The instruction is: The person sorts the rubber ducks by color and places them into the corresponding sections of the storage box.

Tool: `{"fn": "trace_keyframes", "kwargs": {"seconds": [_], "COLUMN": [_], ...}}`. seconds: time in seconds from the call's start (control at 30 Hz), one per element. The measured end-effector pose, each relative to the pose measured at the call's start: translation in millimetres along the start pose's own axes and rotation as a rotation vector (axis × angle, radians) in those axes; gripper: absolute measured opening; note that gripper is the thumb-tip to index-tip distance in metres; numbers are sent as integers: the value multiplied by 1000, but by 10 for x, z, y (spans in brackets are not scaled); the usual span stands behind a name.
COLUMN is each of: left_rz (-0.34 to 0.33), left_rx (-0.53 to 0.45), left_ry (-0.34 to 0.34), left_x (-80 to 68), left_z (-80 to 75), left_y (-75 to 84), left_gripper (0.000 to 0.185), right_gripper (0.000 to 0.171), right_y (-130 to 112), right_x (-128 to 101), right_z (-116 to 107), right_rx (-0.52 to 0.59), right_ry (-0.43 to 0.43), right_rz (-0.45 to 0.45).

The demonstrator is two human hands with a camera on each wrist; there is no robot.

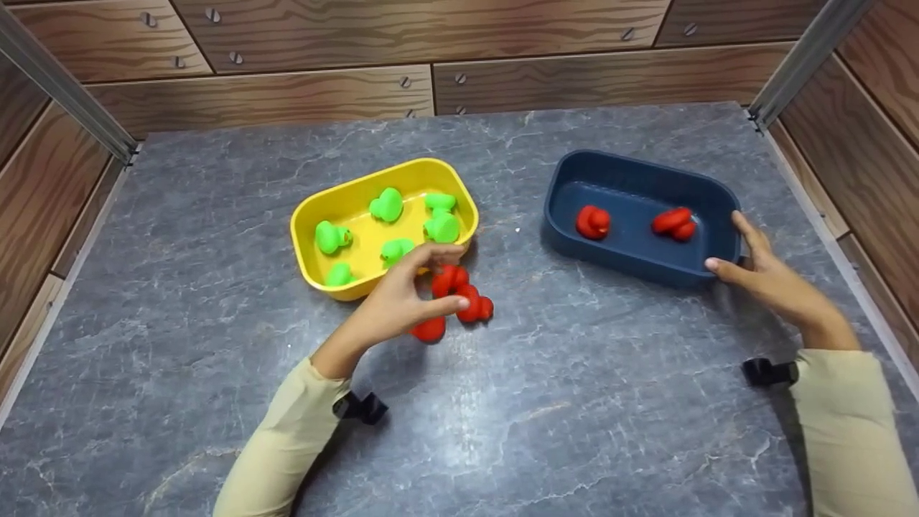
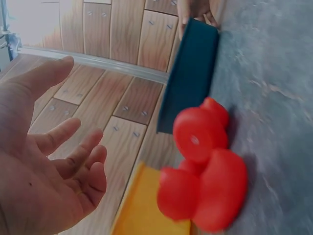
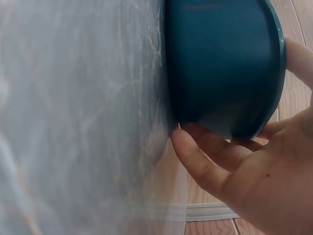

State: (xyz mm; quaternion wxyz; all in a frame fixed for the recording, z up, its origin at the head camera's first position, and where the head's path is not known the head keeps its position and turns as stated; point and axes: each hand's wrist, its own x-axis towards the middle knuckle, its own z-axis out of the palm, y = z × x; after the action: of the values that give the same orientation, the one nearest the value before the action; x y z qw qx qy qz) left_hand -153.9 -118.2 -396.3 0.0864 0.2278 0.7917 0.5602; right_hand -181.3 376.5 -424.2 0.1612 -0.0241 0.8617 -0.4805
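Probably light and soft, best pinched by the body, the loose red ducks (image 1: 472, 313) lie at five o'clock of the yellow tray (image 1: 362, 230); the left hand (image 1: 398, 294) hovers, fingers apart; the right hand (image 1: 774, 278) grips the blue tray (image 1: 632, 205).

Grey marbled surface (image 1: 574, 402) bordered by wood-patterned panels (image 1: 431, 32)
Pale veins cross the grey top; the brown panels show dark grain and slotted screw heads (image 1: 213, 14), with a left metal post (image 1: 68, 90) and a right metal post (image 1: 811, 61) at the far corners.
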Motion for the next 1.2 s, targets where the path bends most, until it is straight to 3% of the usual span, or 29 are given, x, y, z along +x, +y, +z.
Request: {"fn": "trace_keyframes", "kwargs": {"seconds": [0.2,0.47,1.03,1.2], "left_rz": [-46,-179,-250,-242], "left_rx": [60,201,334,367], "left_ry": [-13,-108,-244,-274], "left_x": [-127,-229,-162,-148], "left_z": [-103,-235,-190,-199], "left_y": [-96,-144,-330,-395], "left_gripper": [63,71,69,67], "right_gripper": [91,90,90,91], "right_y": [-24,-23,10,13], "right_x": [-10,12,8,12], "right_z": [3,4,-7,0], "right_rx": [8,9,10,5], "right_ry": [-2,-16,-9,-6], "right_rz": [-8,2,-3,5]}}
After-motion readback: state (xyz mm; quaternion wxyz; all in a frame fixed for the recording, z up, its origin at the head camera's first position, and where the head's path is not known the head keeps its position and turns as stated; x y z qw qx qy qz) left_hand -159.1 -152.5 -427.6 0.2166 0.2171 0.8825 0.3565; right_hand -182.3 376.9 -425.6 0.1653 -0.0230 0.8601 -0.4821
